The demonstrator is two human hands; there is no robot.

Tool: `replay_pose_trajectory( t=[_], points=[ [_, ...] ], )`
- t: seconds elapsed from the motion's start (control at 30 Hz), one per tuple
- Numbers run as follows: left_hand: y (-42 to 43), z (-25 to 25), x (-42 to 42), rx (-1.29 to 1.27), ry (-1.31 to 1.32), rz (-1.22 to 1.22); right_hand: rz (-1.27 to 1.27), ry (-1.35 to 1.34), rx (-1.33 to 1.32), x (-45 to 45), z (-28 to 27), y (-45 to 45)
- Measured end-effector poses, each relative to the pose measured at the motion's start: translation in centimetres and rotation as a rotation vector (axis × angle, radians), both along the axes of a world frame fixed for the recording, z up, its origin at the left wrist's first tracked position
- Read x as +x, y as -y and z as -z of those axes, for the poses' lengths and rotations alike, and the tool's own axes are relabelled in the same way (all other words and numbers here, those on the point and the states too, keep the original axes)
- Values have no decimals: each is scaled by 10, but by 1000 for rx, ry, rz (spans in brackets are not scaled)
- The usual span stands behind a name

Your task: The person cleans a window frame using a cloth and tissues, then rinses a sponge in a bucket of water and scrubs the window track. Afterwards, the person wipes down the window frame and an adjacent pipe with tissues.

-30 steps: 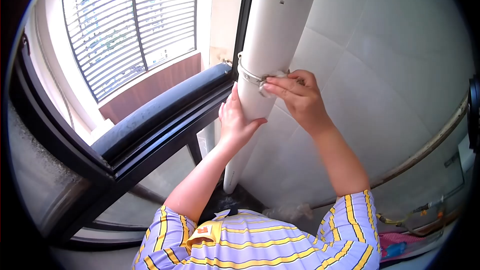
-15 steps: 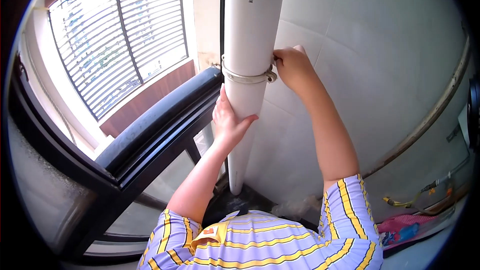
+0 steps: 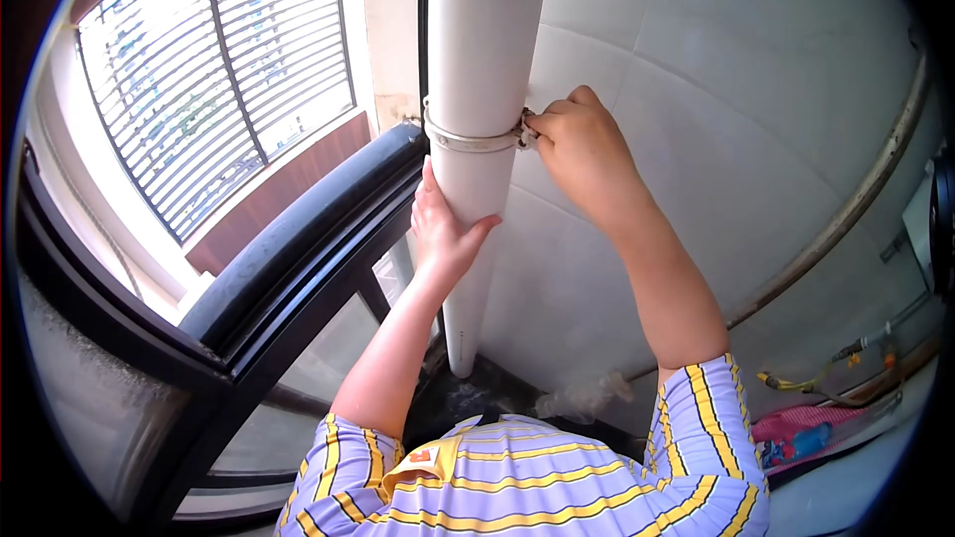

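Observation:
A thick white plastic pipe (image 3: 485, 50) with printed lettering runs upright through the middle of the view. Around it sits a pale pipe clamp (image 3: 466, 143), its bolted ear on the right side. My left hand (image 3: 444, 231) holds the pipe just below the clamp, thumb across the front and fingers along its left side. At the clamp's ear, the fingers of my right hand (image 3: 585, 147) are bent and pinched together on it. Those fingertips partly cover the ear, and I cannot make out the bolt clearly.
Left of the pipe are a dark window frame (image 3: 328, 239) and a louvred window (image 3: 219, 80). A tiled wall (image 3: 716, 139) stands behind and to the right. A thin brownish pipe (image 3: 846, 229) slants down the right side, above hoses (image 3: 796, 383) and a pink cloth (image 3: 791, 425).
My right hand has turned, its fingers now closer in on the clamp's ear. My left hand keeps its place on the pipe. The whole view has shifted slightly.

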State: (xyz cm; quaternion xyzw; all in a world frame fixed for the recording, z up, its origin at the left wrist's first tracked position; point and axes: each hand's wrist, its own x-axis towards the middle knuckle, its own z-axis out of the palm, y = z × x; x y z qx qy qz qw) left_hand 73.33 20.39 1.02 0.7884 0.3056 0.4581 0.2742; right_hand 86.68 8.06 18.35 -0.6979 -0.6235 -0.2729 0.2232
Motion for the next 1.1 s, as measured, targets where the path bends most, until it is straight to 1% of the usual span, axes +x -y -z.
replay_pose_trajectory(
  t=[0.07, 0.17, 0.2, 0.27, 0.37, 0.4, 0.43, 0.5, 0.6, 0.7, 0.8, 0.9, 0.97, 1.0, 1.1],
  points=[
    [1, -1, 0, 4, -9, -3, -118, -130, 76, 10, -3, 6],
    [0, -1, 2, -9, 0, 16, -123, -255, 108, 17, -12, 19],
    [1, -1, 3, 0, 4, 12, -118, -345, 183, 19, -9, 20],
    [3, -2, 7, 21, 15, 5, -105, -520, 336, 26, 4, 18],
    [-1, 2, 2, 25, 16, 7, -326, -924, 438, 18, 47, -4],
    [-1, 2, 1, 20, 9, 7, -433, -702, 450, 18, 61, -13],
    [-1, 2, 1, 17, 0, 6, -378, -783, 426, -5, 60, -11],
    [0, 0, 0, 9, -13, 7, -363, -551, 489, -14, 65, -12],
    [0, 0, 1, 18, -9, 4, -313, -380, 462, 9, 75, -19],
    [0, 1, 0, 54, 5, 0, -307, -227, 536, 19, 86, -31],
    [-2, -1, -1, 44, 2, 11, -295, -282, 636, 15, 99, -37],
    [-2, -1, 0, 38, 4, 17, -331, -486, 731, 22, 129, -38],
    [-2, -2, -1, 18, 1, 25, -257, -837, 721, 21, 162, -32],
    [-4, -3, 0, 33, 6, 24, -224, -1014, 708, 17, 161, -31],
    [-2, 1, 1, 34, 15, 29, -741, -1508, 930, 1, 139, -26]
  ],
)
